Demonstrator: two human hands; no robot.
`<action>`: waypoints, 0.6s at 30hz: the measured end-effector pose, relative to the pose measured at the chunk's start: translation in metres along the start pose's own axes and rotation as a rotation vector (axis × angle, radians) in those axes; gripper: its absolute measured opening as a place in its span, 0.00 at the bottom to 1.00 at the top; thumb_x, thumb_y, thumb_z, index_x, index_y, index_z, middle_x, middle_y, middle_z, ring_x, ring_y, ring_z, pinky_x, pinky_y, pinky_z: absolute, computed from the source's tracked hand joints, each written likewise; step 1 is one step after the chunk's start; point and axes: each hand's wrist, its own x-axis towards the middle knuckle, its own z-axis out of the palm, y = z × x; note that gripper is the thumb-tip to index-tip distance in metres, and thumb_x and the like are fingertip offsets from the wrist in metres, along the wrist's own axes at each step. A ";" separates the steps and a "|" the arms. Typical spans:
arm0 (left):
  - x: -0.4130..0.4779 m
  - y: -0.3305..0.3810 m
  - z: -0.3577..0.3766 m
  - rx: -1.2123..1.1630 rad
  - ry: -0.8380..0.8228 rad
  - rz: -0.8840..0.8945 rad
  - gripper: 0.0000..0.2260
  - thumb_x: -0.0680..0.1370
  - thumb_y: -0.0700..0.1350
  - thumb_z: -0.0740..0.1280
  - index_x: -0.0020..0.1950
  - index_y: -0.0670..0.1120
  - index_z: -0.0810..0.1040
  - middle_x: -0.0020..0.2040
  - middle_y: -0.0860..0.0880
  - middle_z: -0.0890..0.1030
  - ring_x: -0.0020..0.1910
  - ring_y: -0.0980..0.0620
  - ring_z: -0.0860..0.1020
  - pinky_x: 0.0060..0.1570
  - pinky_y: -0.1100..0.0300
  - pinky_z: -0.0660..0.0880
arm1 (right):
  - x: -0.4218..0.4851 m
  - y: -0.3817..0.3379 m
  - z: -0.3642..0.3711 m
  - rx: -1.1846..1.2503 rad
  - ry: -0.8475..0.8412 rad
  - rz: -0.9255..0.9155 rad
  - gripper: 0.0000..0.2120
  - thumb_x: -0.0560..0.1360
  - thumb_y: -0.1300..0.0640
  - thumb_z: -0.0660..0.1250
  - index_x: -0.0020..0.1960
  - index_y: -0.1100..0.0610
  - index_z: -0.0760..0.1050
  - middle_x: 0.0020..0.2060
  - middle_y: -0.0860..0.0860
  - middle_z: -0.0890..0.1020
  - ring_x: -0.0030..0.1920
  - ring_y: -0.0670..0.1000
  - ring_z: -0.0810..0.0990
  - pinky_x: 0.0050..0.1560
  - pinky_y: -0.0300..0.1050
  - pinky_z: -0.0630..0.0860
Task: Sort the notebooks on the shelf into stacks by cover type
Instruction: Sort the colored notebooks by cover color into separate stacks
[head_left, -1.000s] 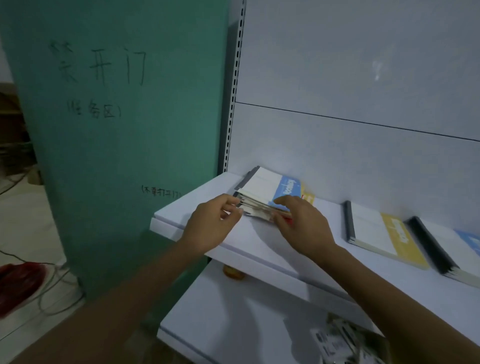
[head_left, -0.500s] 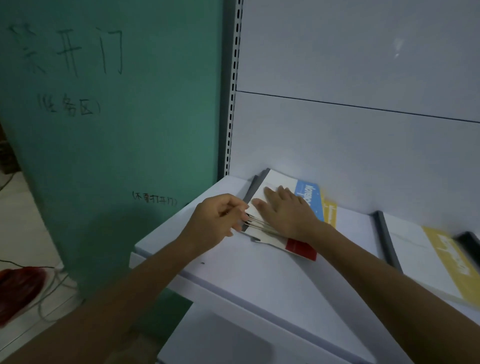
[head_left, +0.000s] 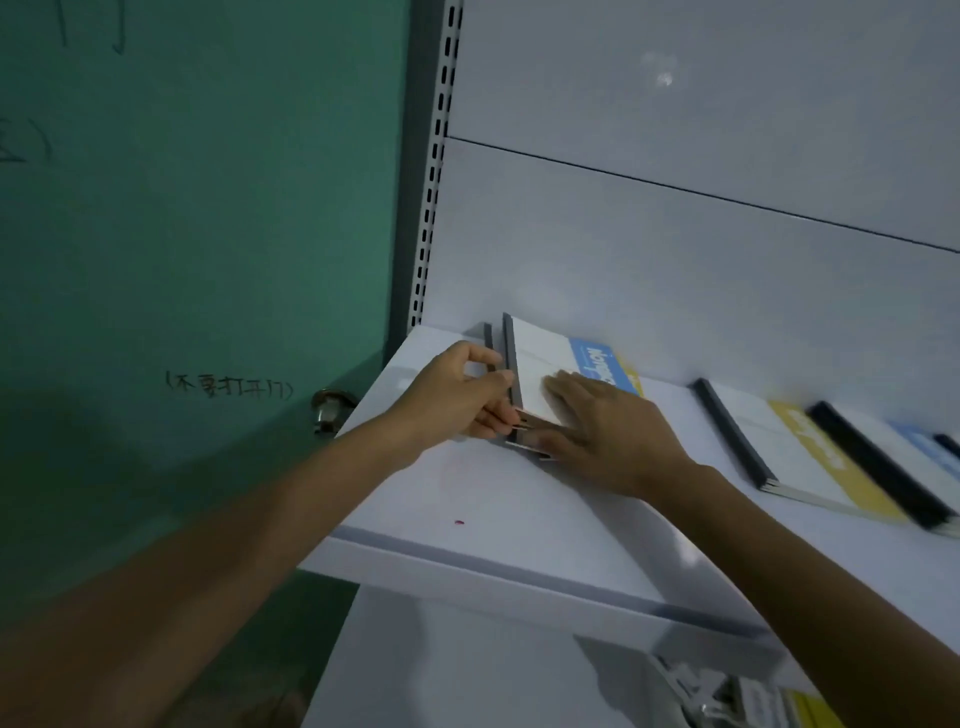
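Two hands: both on the same stack (head_left: 537, 358) of notebooks
Left hand (head_left: 457, 395): fingers curled, thumb over and fingers under the stack's spine edge, gripping it at the near-left corner
Right hand (head_left: 613, 431): flat, fingers straight, palm down, pressing on the top cover; not gripping anything
Stack: far left end of the shelf (head_left: 467, 514), close to the back panel (head_left: 675, 291); top cover is white with a blue band; edges below it look uneven, count unclear
Long axis: grey spines run away from the person toward the back panel, spine side facing the left hand
Which way: stack sits straight ahead between the hands, left hand at its side, right hand on top
Other notebooks: yellow-band notebook (head_left: 779, 452) and blue-band notebook (head_left: 893, 467) lie flat to the right, apart from the stack and just beside each other
Nearer hand: right hand is closer to those; likely it does any reach rightward
Step (judged): squaring up the stack
Left of shelf: green door (head_left: 208, 234)
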 end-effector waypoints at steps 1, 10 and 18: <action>-0.002 -0.001 -0.002 -0.018 -0.018 -0.002 0.07 0.80 0.46 0.63 0.57 0.48 0.71 0.36 0.45 0.84 0.33 0.51 0.82 0.34 0.62 0.79 | -0.008 -0.004 -0.004 0.001 -0.027 0.040 0.29 0.75 0.34 0.55 0.68 0.52 0.66 0.65 0.49 0.73 0.64 0.52 0.70 0.54 0.46 0.67; -0.024 0.003 0.007 -0.279 -0.139 -0.131 0.21 0.79 0.63 0.56 0.53 0.48 0.78 0.43 0.43 0.84 0.41 0.46 0.84 0.40 0.52 0.82 | -0.055 -0.073 0.002 -0.115 0.377 0.180 0.21 0.70 0.56 0.64 0.61 0.60 0.77 0.52 0.58 0.83 0.49 0.57 0.84 0.43 0.47 0.80; -0.038 -0.015 -0.017 -0.264 -0.025 0.004 0.12 0.82 0.45 0.58 0.66 0.48 0.72 0.58 0.47 0.80 0.52 0.49 0.79 0.49 0.56 0.76 | -0.061 -0.100 -0.006 0.054 0.226 0.028 0.33 0.77 0.33 0.47 0.69 0.55 0.70 0.67 0.51 0.74 0.65 0.50 0.72 0.64 0.43 0.64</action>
